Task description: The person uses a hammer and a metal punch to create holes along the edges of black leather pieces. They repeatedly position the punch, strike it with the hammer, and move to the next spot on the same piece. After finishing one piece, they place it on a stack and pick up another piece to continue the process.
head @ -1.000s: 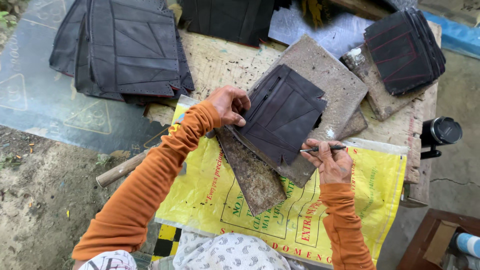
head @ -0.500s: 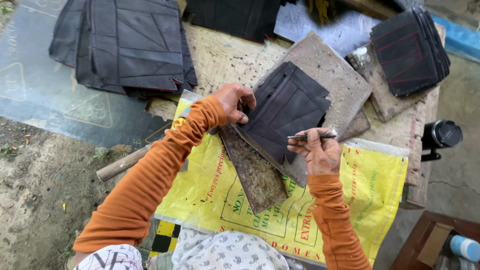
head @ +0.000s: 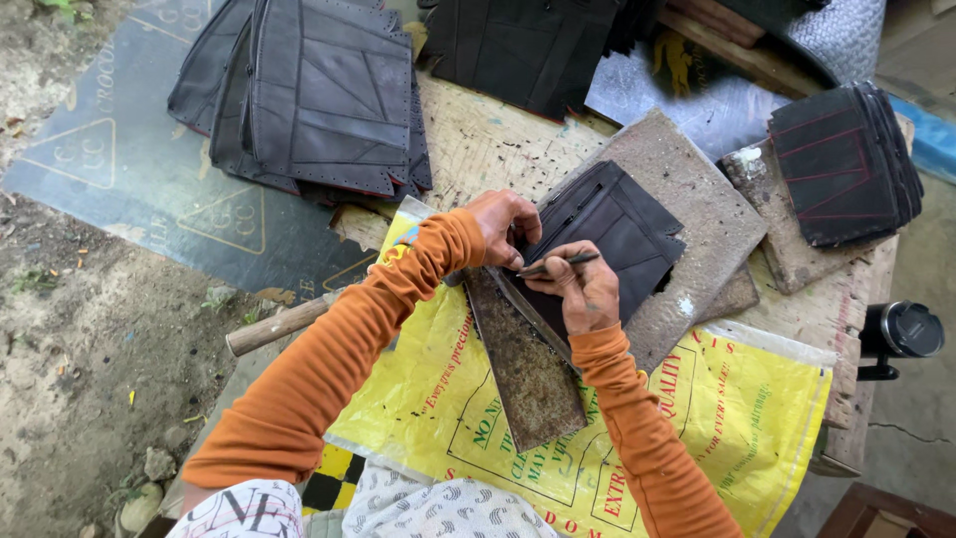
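It looks like the marking step: the left hand [head: 503,224] presses the black stitched panel [head: 607,234] flat on the grey slab [head: 697,214] on the table [head: 478,149], while the right hand [head: 588,289], fingers pinched around a thin pen-like tool [head: 558,263], works the panel's near edge, needing steady pressure next.
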